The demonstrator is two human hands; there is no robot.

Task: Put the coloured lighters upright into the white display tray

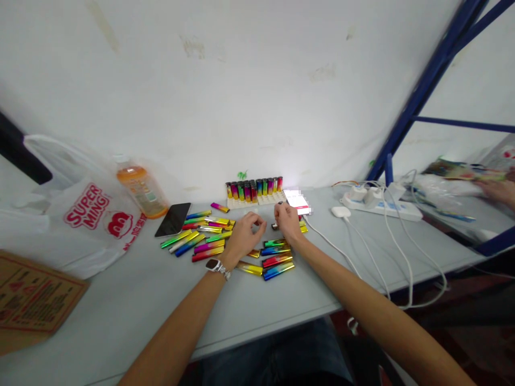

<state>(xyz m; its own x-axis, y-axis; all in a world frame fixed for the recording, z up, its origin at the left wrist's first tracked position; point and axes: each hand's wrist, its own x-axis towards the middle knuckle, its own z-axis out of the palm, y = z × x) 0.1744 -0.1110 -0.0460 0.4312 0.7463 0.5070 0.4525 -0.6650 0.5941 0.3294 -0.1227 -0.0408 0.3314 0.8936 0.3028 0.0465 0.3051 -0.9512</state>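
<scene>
My left hand (pixel 243 235), with a watch (pixel 217 266) on its wrist, hovers over the lighters with its fingers curled. Thumb and fingertips are apart, and nothing shows between them. My right hand (pixel 286 220) is closed just in front of the white rack (pixel 242 203); its fingers hide whatever they hold. A lighter's dark end pokes out beside that hand. Several shiny multicoloured lighters (pixel 278 260) lie in a column below it. More lighters (pixel 208 249) are scattered left of my left hand. Upright lighters (pixel 254 190) stand in rows at the rack's back.
A dark phone (pixel 173 220), an orange drink bottle (pixel 142 190), a white plastic bag (pixel 92 214) and a cardboard box (pixel 38 300) are at left. A lit phone (pixel 296 201), white cables and a power strip (pixel 382 206) lie right. Another person's hand (pixel 499 192) shows beyond the blue frame.
</scene>
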